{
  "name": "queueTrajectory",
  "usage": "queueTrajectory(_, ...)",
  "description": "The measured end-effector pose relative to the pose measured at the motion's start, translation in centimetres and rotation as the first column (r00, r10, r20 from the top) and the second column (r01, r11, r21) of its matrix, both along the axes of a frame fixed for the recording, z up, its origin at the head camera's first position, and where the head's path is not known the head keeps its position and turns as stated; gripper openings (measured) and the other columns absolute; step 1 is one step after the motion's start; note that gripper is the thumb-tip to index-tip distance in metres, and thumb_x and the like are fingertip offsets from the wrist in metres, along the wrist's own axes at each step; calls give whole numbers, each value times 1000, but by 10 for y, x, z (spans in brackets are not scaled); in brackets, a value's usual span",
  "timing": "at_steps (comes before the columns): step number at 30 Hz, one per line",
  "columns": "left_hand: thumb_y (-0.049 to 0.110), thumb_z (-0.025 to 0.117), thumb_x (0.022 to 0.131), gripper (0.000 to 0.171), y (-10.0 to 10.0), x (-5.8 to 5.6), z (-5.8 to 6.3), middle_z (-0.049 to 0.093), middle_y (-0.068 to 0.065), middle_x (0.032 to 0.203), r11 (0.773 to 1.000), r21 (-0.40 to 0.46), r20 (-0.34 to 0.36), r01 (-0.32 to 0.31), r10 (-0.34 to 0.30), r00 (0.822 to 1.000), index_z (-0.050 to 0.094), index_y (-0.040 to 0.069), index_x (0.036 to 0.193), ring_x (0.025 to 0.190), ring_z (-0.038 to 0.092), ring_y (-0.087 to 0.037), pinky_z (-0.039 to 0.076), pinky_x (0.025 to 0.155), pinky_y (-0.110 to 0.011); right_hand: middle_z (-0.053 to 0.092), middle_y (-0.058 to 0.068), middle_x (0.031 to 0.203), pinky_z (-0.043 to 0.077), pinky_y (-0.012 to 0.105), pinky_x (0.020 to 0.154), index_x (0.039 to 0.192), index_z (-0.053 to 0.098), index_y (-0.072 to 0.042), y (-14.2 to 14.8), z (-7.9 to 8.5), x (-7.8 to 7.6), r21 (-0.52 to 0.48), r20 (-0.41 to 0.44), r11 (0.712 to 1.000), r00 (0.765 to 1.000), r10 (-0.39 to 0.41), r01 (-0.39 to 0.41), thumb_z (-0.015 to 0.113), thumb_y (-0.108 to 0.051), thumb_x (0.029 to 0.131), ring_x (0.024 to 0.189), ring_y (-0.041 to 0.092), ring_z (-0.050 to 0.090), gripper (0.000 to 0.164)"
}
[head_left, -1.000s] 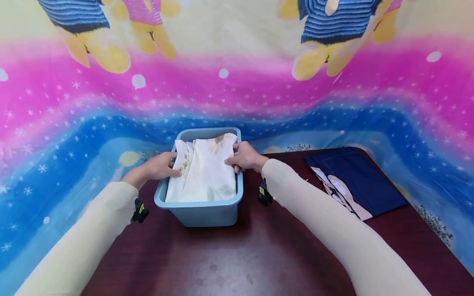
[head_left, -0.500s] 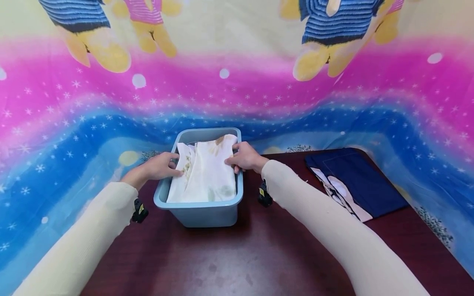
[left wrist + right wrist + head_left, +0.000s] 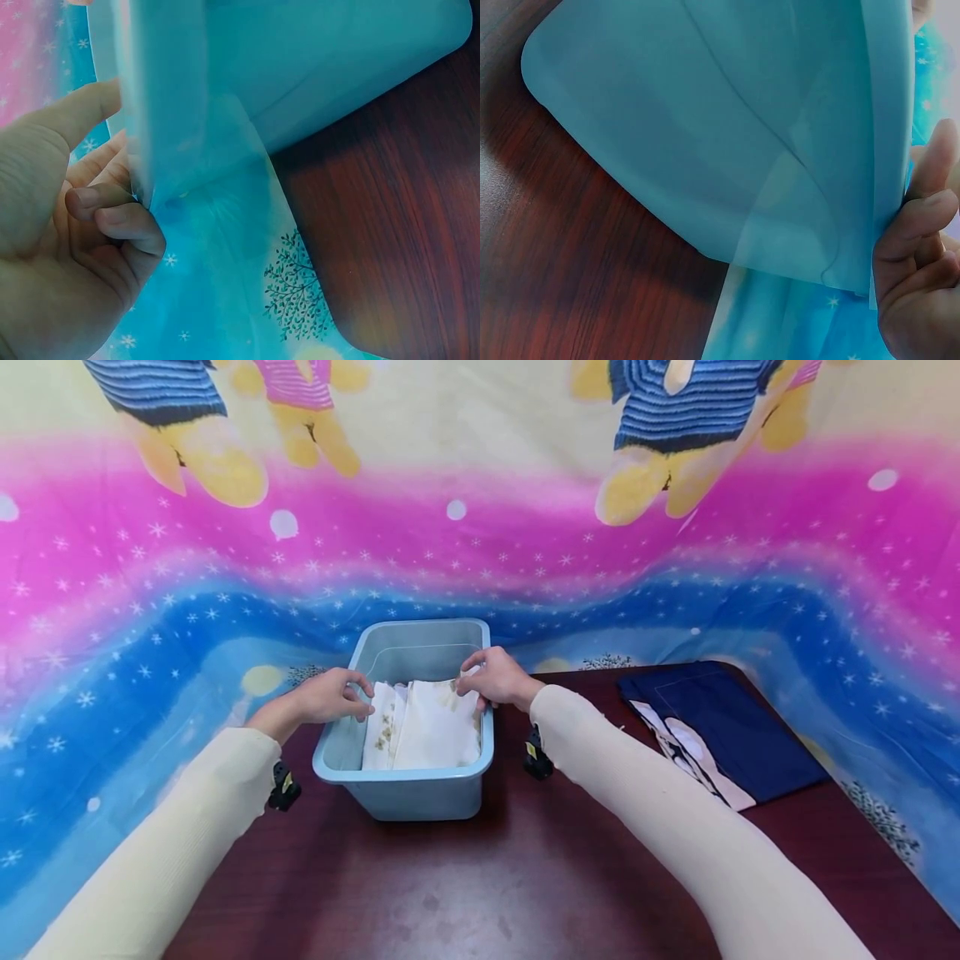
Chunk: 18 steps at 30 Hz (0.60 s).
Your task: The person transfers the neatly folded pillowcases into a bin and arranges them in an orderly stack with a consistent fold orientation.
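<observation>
A folded white cloth [image 3: 435, 727] with brown and gold leaf prints lies inside the light blue plastic bin [image 3: 427, 774]. My left hand [image 3: 330, 695] is over the bin's left rim, its thumb and index finger apart with nothing between them. Over the opposite rim hovers my right hand [image 3: 495, 678], fingers loosely bent and apart from the cloth, as far as the head view shows. The left wrist view has the left hand [image 3: 82, 225] beside the bin's outer wall [image 3: 315, 67]. Likewise, the right hand [image 3: 922, 247] is at the rim in the right wrist view.
A folded navy cloth [image 3: 727, 727] with a pale printed strip lies on the right of the dark red wooden table [image 3: 465, 893]. Behind the table hangs a colourful printed curtain [image 3: 480, 552], close to the bin's back.
The white cloth has dropped lower into the bin and toward its front, uncovering the inner back wall. Both hands have let go of it and stay near the rims.
</observation>
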<state>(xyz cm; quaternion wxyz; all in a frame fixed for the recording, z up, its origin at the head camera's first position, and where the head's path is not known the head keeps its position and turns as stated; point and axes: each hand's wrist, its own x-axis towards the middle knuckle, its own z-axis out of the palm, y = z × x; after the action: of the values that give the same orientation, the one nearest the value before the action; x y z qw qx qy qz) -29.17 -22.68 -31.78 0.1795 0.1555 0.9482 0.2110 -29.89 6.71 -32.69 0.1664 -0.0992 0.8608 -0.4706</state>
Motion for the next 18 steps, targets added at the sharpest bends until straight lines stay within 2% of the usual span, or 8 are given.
queueTrajectory(8, 24, 63, 101, 36, 1, 0, -1, 78, -12, 100, 1000, -3, -8, -5, 5, 1000, 58, -1, 126, 94, 68, -22, 47, 78, -33, 69, 1, 68, 43, 28, 51, 136, 58, -3, 2, 0, 1, -8, -2, 1000, 1000, -2, 2, 67, -18, 96, 48, 10, 56, 44)
queueTrajectory(13, 25, 63, 101, 36, 1, 0, -2, 78, -12, 99, 1000, 8, 3, -7, 7, 1000, 57, 0, 126, 88, 64, -20, 44, 73, -32, 73, 1, 74, 42, 26, 50, 134, 59, -4, 2, -1, 2, -21, 5, 1000, 1000, -6, 6, 65, -20, 98, 48, 10, 56, 40)
queueTrajectory(18, 24, 62, 101, 39, -2, 0, -3, 76, -14, 99, 999, 33, 10, -15, 15, 1000, 55, -1, 130, 79, 59, -17, 41, 69, -31, 70, 2, 67, 42, 27, 50, 131, 60, -6, 1, -1, 2, -37, 6, 999, 1000, -7, 7, 66, -19, 96, 47, 11, 55, 38)
